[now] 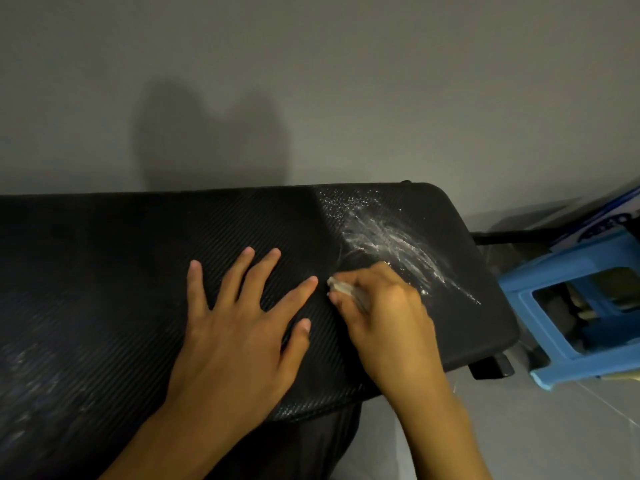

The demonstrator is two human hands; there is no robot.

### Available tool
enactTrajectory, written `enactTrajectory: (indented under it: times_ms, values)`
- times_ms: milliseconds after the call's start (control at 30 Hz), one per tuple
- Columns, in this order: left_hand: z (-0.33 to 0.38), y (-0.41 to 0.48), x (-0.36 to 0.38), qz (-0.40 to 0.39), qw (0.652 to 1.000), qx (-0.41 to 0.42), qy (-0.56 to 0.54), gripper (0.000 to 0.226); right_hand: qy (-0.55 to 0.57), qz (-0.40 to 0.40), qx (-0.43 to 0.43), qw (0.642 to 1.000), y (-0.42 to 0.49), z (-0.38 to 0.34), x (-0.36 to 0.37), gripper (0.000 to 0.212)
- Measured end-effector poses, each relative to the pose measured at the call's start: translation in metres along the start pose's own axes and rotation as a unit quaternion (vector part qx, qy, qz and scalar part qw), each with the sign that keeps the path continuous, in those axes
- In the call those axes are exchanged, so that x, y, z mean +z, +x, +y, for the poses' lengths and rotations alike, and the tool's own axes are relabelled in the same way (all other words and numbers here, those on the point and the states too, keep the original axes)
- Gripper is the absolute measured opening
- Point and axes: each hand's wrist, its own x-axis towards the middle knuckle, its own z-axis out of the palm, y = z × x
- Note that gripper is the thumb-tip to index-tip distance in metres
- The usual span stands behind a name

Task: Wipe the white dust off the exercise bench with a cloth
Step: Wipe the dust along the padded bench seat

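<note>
A black padded surface (104, 271) with a fine ribbed weave runs across the view, set close against a grey wall (346, 64). The left hand (235, 323) lies flat on it near the middle, palm down, with the fingers straight and spread wide, gripping nothing. Just to its right, the right hand (384, 306) is curled round a small whitish cloth (341, 289) and presses it onto the padding. Only a crumpled end of the cloth shows, poking out between the thumb and the fingers, close to the tip of the left index finger.

The white dust (388, 237) sits on the right end of the surface, beyond the right hand's knuckles. It is smeared into long streaks that fan from the far edge toward the near right corner, with loose specks scattered around them near the far edge. A much fainter whitish haze (31, 375) shows on the near left part of the padding. The stretch under and around the left hand looks dark and free of streaks.

A shadow (211, 140) falls on the wall above the surface. To the right, a blue plastic stool (581, 306) stands on the pale tiled floor (554, 438), just beside the end of the padding. Behind it a blue and white box (606, 216) leans against the wall.
</note>
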Motion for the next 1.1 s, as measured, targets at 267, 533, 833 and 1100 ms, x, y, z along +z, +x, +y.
enactTrajectory:
  times_ms: [267,533,833,1100]
  values:
    - [-0.001,-0.001,0.000,-0.005,1.000,-0.001,-0.001,0.053,-0.039,0.036,-0.012,0.999,0.037,-0.011,0.010,0.022]
    - [-0.002,0.000,-0.001,-0.009,1.000,-0.003,-0.001,0.054,-0.072,0.068,0.051,0.994,0.036,-0.001,0.005,0.027]
    - [-0.001,0.001,-0.002,-0.004,1.000,-0.008,-0.014,0.054,-0.051,0.033,0.025,0.998,0.021,0.001,0.000,0.023]
    - [0.000,0.001,-0.004,-0.008,1.000,-0.009,-0.018,0.053,-0.012,0.026,-0.027,0.999,0.030,-0.012,0.009,0.023]
